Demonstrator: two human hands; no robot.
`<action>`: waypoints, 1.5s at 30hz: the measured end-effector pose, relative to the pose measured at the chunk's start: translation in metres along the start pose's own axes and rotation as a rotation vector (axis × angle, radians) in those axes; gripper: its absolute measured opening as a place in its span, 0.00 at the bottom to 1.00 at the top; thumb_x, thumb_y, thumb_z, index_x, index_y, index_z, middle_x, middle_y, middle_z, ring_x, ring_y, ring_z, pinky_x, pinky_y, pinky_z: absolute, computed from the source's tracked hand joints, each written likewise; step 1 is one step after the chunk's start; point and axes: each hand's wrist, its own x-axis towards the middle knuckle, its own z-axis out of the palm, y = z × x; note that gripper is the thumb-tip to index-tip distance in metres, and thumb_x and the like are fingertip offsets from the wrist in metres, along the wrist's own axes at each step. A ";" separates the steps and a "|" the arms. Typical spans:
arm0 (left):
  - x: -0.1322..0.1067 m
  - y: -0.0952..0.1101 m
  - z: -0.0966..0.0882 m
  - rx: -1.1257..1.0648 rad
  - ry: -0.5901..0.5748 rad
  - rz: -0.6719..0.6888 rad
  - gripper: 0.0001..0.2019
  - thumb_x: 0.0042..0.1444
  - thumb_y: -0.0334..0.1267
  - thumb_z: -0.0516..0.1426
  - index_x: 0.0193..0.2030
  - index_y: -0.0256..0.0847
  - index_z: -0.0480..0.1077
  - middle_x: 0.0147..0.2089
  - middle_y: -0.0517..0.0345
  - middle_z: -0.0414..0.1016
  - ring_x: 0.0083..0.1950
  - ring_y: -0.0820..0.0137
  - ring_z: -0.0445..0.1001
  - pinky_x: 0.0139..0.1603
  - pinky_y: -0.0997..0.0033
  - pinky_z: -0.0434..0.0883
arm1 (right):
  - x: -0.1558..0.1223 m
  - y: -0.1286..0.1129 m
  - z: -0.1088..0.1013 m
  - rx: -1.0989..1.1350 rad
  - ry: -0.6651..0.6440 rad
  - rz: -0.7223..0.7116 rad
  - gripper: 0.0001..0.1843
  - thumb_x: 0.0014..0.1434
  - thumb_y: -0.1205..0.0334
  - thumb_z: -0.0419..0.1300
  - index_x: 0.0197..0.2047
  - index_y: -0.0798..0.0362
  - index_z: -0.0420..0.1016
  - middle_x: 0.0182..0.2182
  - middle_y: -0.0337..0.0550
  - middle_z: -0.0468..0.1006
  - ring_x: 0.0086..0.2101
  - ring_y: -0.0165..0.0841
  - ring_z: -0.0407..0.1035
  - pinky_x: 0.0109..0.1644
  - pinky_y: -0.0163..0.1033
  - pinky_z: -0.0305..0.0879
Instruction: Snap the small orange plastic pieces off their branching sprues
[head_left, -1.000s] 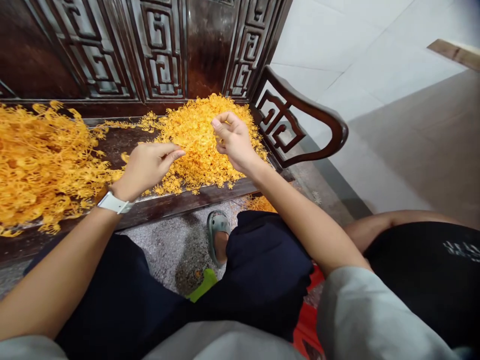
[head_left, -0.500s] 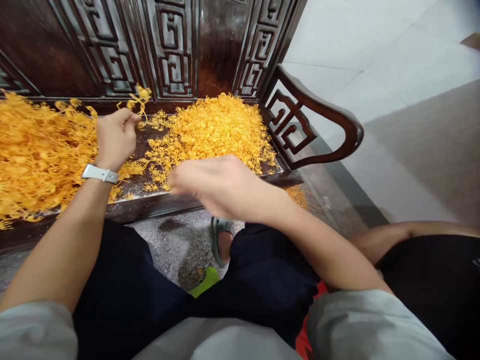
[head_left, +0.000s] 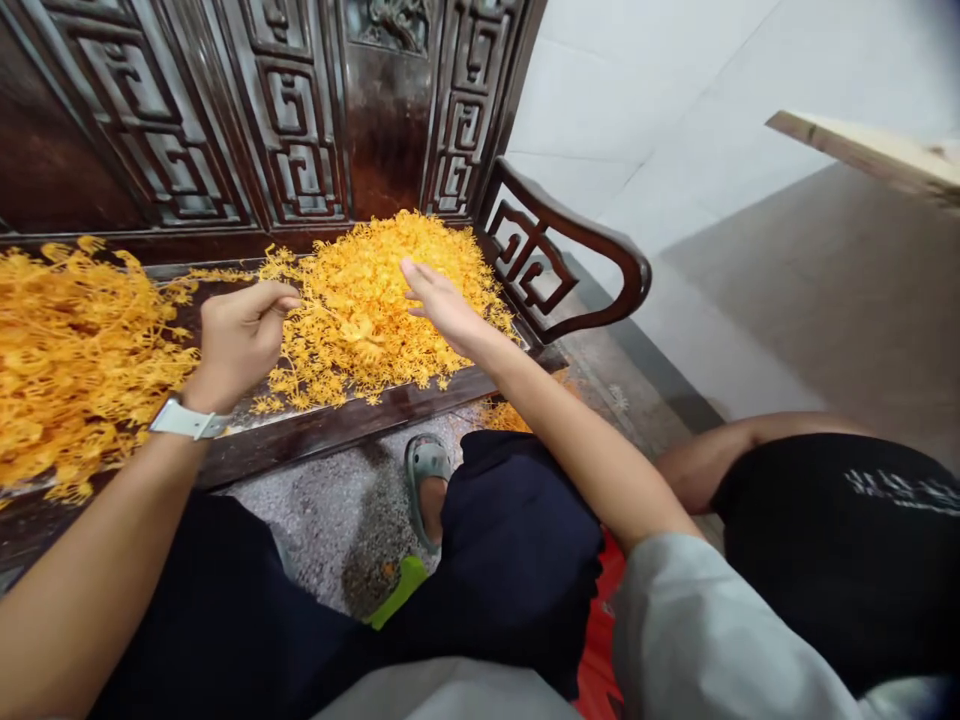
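Note:
A heap of small orange-yellow sprigs lies on the seat of a dark carved wooden bench. A second, looser mass of branched orange sprigs covers the seat at the left. My left hand, with a white watch on the wrist, is curled closed at the left edge of the middle heap, thumb and fingertips pressed together by the sprigs. My right hand rests flat on the heap's right side with its fingers stretched out.
The bench's carved back rises behind the heaps and its curved armrest stands at the right. Below are my dark-trousered knees, a grey sandal on speckled floor and a red stool. Another person's arm and dark clothing sit at the right.
My left hand came back from the left mass to the middle heap's edge. My right hand swung from near the bench's front edge up onto the heap and opened flat.

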 end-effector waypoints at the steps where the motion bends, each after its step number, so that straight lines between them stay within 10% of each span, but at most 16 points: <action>1: 0.000 0.004 0.000 -0.017 0.009 0.005 0.11 0.68 0.33 0.57 0.39 0.39 0.81 0.35 0.57 0.83 0.31 0.72 0.73 0.35 0.70 0.65 | -0.001 0.001 0.005 0.008 -0.041 -0.025 0.46 0.67 0.25 0.52 0.74 0.51 0.65 0.78 0.56 0.57 0.68 0.49 0.66 0.70 0.56 0.70; 10: -0.003 0.011 0.005 0.030 -0.075 -0.053 0.15 0.73 0.44 0.55 0.41 0.42 0.80 0.38 0.55 0.83 0.33 0.69 0.74 0.38 0.64 0.66 | 0.006 0.019 0.022 -0.416 -0.158 -0.287 0.42 0.67 0.25 0.52 0.61 0.52 0.81 0.74 0.55 0.66 0.76 0.53 0.50 0.82 0.65 0.35; 22: -0.003 0.010 0.008 0.143 -0.041 -0.203 0.13 0.71 0.46 0.57 0.38 0.43 0.76 0.27 0.58 0.71 0.28 0.68 0.65 0.34 0.63 0.58 | 0.000 0.010 0.034 -0.090 -0.099 -0.302 0.44 0.65 0.20 0.48 0.49 0.53 0.84 0.65 0.56 0.70 0.63 0.47 0.66 0.70 0.58 0.66; 28: -0.006 0.017 0.014 0.075 -0.051 -0.245 0.15 0.70 0.46 0.57 0.34 0.43 0.73 0.24 0.60 0.66 0.26 0.69 0.60 0.32 0.63 0.55 | 0.004 0.021 0.039 -0.179 -0.064 -0.381 0.38 0.62 0.22 0.58 0.41 0.52 0.81 0.58 0.54 0.69 0.62 0.43 0.65 0.73 0.54 0.60; 33: -0.004 0.021 0.018 -0.075 -0.023 -0.314 0.17 0.70 0.48 0.56 0.32 0.42 0.73 0.25 0.59 0.67 0.26 0.69 0.61 0.31 0.64 0.56 | 0.004 0.027 0.043 -0.163 -0.165 -0.436 0.31 0.66 0.28 0.58 0.48 0.48 0.76 0.45 0.44 0.75 0.43 0.34 0.69 0.54 0.43 0.70; 45: 0.005 0.014 0.015 0.046 -0.103 -0.399 0.22 0.63 0.39 0.60 0.20 0.43 0.58 0.20 0.62 0.56 0.25 0.69 0.55 0.31 0.62 0.51 | -0.018 -0.009 0.048 -0.317 0.060 -0.576 0.35 0.72 0.30 0.49 0.24 0.48 0.52 0.23 0.35 0.51 0.27 0.31 0.51 0.36 0.39 0.57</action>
